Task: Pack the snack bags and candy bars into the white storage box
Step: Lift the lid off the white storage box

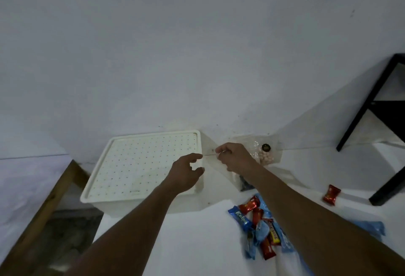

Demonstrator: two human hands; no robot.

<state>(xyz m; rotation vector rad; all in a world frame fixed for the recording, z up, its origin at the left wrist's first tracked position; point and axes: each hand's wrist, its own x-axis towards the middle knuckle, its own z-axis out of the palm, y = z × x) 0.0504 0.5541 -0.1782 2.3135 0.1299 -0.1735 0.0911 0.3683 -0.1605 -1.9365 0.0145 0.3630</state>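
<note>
The white storage box (114, 190) stands on the white surface by the wall, closed with a lid (140, 166) dotted with small holes. My left hand (186, 173) curls over the lid's right rim, thumb above and fingers below. Just to the right, my right hand (233, 157) pinches the edge of a clear plastic snack bag (266, 155) holding pale round pieces. A pile of red and blue candy bars (258, 225) lies below my right forearm. One red candy (331, 195) lies apart to the right. A dark packet (244, 182) is partly hidden under my arm.
A light blue bag (372, 228) shows from under my right forearm. Black table legs (372, 104) stand at the right. A wooden frame (50, 203) borders the surface at the left, with floor below it. The wall rises directly behind the box.
</note>
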